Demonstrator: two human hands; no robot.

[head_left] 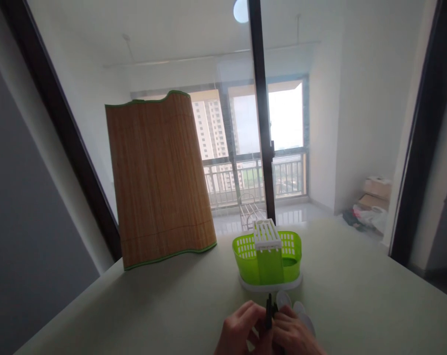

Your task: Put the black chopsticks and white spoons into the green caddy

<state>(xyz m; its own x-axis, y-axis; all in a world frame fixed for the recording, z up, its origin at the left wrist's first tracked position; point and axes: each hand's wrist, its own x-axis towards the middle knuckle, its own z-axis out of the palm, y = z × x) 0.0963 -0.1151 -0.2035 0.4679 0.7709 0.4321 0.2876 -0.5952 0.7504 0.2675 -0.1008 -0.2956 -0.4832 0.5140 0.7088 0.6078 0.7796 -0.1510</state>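
Observation:
My left hand (242, 325) is closed, its thumb and fingers pinching a slim dark piece (269, 309) that stands nearly upright. Right beside it, my right hand (292, 331) has its fingers curled in against a second dark piece (275, 309). What exact kind these pieces are, I cannot make out. Just beyond and partly behind my right hand lie pale spoon-like utensils (283, 299) on the white table (194, 315). Past both hands stands a bright green slotted basket (247, 266) with a white base and a white slotted lid (267, 233) on its middle section.
A curved bamboo mat (160, 182) with green edging stands upright at the table's back left. Behind the table is a dark-framed glass door (262, 113). Beyond it are a white wire rack (251, 212) and cardboard boxes (377, 190) with bags on the floor.

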